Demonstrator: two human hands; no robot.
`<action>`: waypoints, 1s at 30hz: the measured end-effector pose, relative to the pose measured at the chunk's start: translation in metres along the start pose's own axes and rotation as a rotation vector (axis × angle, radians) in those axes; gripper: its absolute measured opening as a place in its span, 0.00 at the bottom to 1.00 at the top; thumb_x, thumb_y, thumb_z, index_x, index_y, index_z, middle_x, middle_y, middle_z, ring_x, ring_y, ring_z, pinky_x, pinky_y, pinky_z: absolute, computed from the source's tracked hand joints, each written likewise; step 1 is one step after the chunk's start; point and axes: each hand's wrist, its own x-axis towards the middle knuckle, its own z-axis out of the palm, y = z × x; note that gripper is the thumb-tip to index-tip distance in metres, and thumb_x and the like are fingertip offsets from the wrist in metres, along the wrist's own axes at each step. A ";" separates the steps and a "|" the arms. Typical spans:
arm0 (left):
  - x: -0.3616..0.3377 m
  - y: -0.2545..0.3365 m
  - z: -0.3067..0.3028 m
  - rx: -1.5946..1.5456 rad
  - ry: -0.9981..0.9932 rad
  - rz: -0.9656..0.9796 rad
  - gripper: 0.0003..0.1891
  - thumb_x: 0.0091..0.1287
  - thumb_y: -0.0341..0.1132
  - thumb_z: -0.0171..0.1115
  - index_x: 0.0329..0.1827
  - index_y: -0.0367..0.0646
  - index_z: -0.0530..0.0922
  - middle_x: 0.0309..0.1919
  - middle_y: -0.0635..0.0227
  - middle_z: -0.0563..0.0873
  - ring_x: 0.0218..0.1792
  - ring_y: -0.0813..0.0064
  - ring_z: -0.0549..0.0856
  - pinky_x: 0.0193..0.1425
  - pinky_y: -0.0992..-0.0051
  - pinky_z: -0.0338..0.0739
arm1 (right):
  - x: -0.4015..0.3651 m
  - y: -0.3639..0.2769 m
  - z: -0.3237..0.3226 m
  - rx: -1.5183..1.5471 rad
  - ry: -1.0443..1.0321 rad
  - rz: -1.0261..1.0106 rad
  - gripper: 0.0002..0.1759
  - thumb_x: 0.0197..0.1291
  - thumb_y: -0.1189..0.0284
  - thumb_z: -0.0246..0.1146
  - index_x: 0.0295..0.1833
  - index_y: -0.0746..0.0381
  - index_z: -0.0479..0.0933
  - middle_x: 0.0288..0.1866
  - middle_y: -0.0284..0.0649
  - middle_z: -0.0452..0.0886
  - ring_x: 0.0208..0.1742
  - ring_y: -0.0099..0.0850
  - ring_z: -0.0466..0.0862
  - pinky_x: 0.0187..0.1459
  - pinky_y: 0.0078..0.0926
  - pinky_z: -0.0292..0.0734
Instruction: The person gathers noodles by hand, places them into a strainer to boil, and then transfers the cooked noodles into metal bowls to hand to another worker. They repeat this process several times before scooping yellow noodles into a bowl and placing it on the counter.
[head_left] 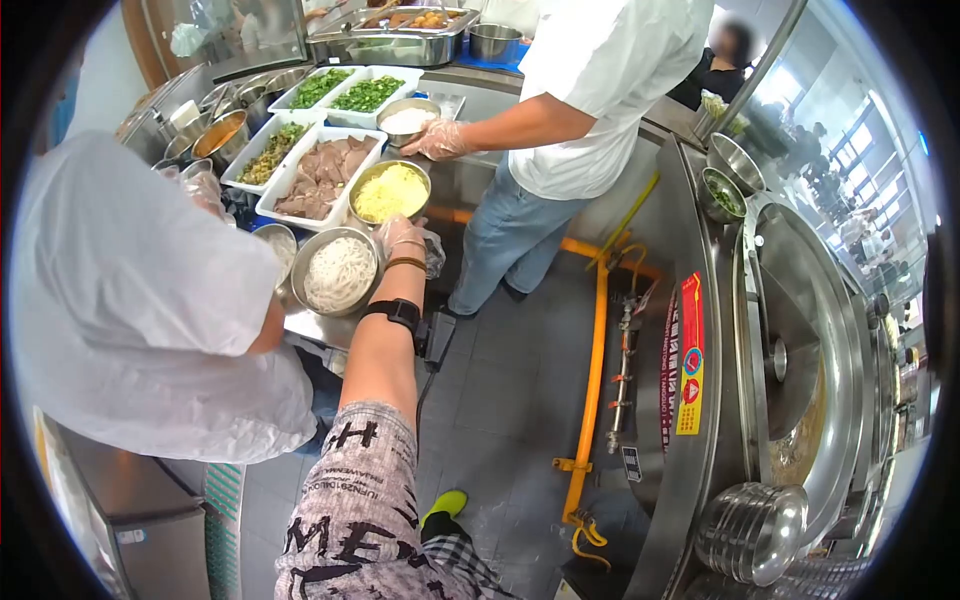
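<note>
My left hand, in a clear plastic glove, reaches forward from a printed grey sleeve with a black watch on the wrist. Its fingers are closed at the near rim of a metal bowl of yellow shreds, partly hidden by the hand. Just left of my wrist stands a metal bowl of white noodles. Behind the yellow shreds, a co-worker's gloved hand touches a metal bowl with white contents. My right hand is out of view.
White trays hold sliced brownish-grey food and chopped greens. One co-worker stands close on my left, another ahead. To the right are a yellow pipe, a large wok and stacked metal bowls.
</note>
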 end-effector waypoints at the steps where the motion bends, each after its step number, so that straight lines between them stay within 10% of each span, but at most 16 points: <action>1: 0.008 -0.002 -0.001 -0.016 -0.009 -0.006 0.22 0.52 0.28 0.54 0.52 0.41 0.63 0.44 0.51 0.73 0.37 0.52 0.76 0.32 0.55 0.75 | 0.000 0.000 0.001 -0.007 -0.005 0.004 0.12 0.55 0.67 0.53 0.38 0.65 0.70 0.29 0.37 0.76 0.30 0.27 0.77 0.34 0.24 0.73; 12: -0.033 0.035 -0.005 0.070 -0.173 -0.178 0.21 0.54 0.36 0.51 0.51 0.39 0.64 0.49 0.56 0.70 0.43 0.57 0.73 0.39 0.54 0.71 | 0.000 0.003 0.001 -0.053 -0.078 0.021 0.14 0.54 0.64 0.54 0.38 0.65 0.70 0.27 0.38 0.77 0.29 0.27 0.77 0.33 0.24 0.72; 15: -0.076 0.038 -0.041 0.645 -0.500 0.450 0.30 0.57 0.47 0.57 0.57 0.40 0.60 0.49 0.58 0.69 0.45 0.64 0.70 0.43 0.64 0.73 | -0.005 0.010 -0.003 -0.067 -0.087 0.043 0.14 0.54 0.64 0.54 0.38 0.65 0.71 0.26 0.38 0.77 0.29 0.27 0.77 0.32 0.24 0.72; 17: -0.117 0.058 -0.062 0.429 -0.342 0.186 0.32 0.56 0.49 0.58 0.58 0.39 0.60 0.49 0.57 0.69 0.46 0.63 0.70 0.46 0.62 0.72 | -0.009 0.013 -0.008 -0.069 -0.097 0.045 0.15 0.54 0.63 0.55 0.38 0.65 0.71 0.26 0.38 0.77 0.29 0.27 0.77 0.32 0.24 0.72; 18: -0.118 0.066 -0.070 -0.133 -0.087 -0.403 0.33 0.55 0.50 0.59 0.58 0.39 0.60 0.49 0.57 0.69 0.46 0.61 0.71 0.48 0.60 0.72 | -0.011 0.017 -0.012 -0.071 -0.103 0.053 0.15 0.54 0.63 0.55 0.38 0.65 0.71 0.25 0.38 0.77 0.29 0.27 0.77 0.32 0.24 0.72; 20: -0.122 0.091 -0.101 -0.115 -0.039 -0.236 0.31 0.56 0.49 0.59 0.57 0.40 0.61 0.47 0.55 0.71 0.46 0.59 0.72 0.48 0.57 0.72 | -0.016 0.024 -0.020 -0.065 -0.106 0.055 0.15 0.54 0.63 0.55 0.38 0.65 0.71 0.25 0.38 0.77 0.29 0.27 0.77 0.32 0.24 0.72; 24: -0.048 0.115 -0.151 0.260 -0.213 -0.025 0.24 0.55 0.39 0.59 0.54 0.39 0.66 0.45 0.58 0.75 0.42 0.60 0.76 0.41 0.57 0.76 | -0.029 0.051 -0.046 -0.027 -0.128 0.034 0.16 0.54 0.62 0.55 0.38 0.65 0.71 0.24 0.39 0.77 0.28 0.27 0.77 0.31 0.24 0.72; 27: -0.102 0.165 -0.139 2.008 -0.578 0.564 0.18 0.53 0.36 0.58 0.47 0.38 0.73 0.47 0.59 0.75 0.42 0.65 0.79 0.40 0.63 0.77 | -0.042 0.084 -0.070 0.098 -0.260 -0.140 0.17 0.54 0.61 0.56 0.38 0.66 0.72 0.24 0.39 0.77 0.28 0.27 0.77 0.31 0.24 0.72; 29: -0.066 0.160 -0.190 0.572 -0.714 -0.163 0.16 0.53 0.34 0.57 0.41 0.33 0.76 0.42 0.57 0.79 0.43 0.61 0.79 0.44 0.62 0.76 | -0.057 0.065 -0.050 0.126 -0.320 -0.226 0.18 0.56 0.59 0.54 0.39 0.66 0.72 0.27 0.39 0.77 0.28 0.27 0.77 0.32 0.23 0.73; 30: -0.085 0.166 -0.194 0.768 -0.851 -0.032 0.17 0.54 0.33 0.53 0.43 0.31 0.74 0.42 0.55 0.79 0.42 0.57 0.79 0.44 0.60 0.76 | -0.069 0.023 -0.035 0.009 -0.347 -0.176 0.16 0.58 0.62 0.52 0.42 0.64 0.72 0.30 0.40 0.77 0.30 0.26 0.77 0.34 0.23 0.73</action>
